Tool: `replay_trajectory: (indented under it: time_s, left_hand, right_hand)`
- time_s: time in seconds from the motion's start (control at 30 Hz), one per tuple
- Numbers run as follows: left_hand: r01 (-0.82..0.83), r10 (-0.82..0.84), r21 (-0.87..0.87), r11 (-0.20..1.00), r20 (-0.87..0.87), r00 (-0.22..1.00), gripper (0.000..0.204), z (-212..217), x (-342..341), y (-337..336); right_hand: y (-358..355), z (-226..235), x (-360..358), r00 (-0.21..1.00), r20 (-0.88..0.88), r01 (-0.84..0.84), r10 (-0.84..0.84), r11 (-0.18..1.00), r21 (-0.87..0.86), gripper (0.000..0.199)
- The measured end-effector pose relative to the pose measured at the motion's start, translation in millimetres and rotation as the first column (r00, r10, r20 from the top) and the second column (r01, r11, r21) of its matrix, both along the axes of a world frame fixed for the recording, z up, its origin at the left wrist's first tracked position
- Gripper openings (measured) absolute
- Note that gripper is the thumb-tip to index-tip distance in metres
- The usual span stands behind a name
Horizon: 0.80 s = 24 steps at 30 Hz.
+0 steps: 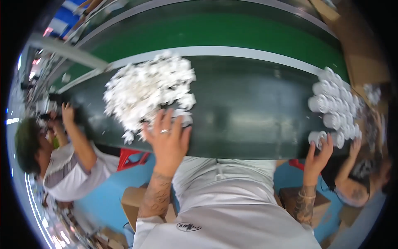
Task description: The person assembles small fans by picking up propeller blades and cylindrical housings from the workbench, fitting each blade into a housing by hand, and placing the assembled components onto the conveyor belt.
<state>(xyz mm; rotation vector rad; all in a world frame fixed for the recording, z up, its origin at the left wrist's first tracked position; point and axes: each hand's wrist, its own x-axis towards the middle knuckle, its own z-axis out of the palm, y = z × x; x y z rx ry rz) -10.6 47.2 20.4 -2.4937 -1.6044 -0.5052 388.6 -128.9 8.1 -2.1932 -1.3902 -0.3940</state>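
Note:
A large heap of small white pieces [145, 85], irregular in outline, lies on the dark green work surface at the left. My left hand [168, 139] reaches to the heap's near edge, its fingers spread over the nearest pieces and a ring on one finger. At the far right, my right hand [319, 157] has its thumb and fingers around the near side of a white cylinder [316, 138]. Just beyond and beside it stand several rows of similar white cylinders [331, 99], packed close together. The undersides of my fingers are hidden.
A pale rail [224, 51] divides the dark surface [244, 108] from a green belt [232, 31] behind. A co-worker in a light top [78, 170] sits at the left; another person [356, 178] is at the right. Cardboard boxes [134, 203] stand below the near edge.

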Motion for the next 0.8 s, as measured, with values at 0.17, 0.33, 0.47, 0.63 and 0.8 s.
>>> replay_trajectory:
  time_s: [0.17,0.33,0.47,0.63,0.8]
  left_hand:
    - [0.182,-0.176,-0.017,0.983,0.175,0.969,0.037,-8.2,-3.1,0.1]
    - [0.242,-0.200,-0.161,0.957,0.241,0.950,0.033,-9.0,13.4,7.2]
    - [0.163,-0.109,-0.157,0.974,0.304,0.947,0.032,-14.2,19.4,3.9]
    - [0.207,-0.141,-0.130,0.970,0.394,0.908,0.032,-21.3,29.0,1.9]
    - [0.198,-0.118,-0.138,0.971,0.443,0.889,0.034,-20.4,29.8,10.1]
  right_hand:
    - [12.2,-11.1,-34.9,0.983,-0.045,-0.179,0.177,0.983,-0.038,0.031]
    - [24.4,2.3,-13.9,0.923,-0.226,-0.324,0.311,0.946,-0.022,0.037]
    - [41.3,-7.1,-1.5,0.816,-0.419,-0.428,0.398,0.903,0.025,0.036]
    - [16.9,20.8,-4.7,0.936,0.248,-0.292,0.249,0.944,0.155,0.047]
    - [-32.3,-0.2,9.4,0.918,-0.230,0.327,-0.323,0.945,-0.023,0.040]
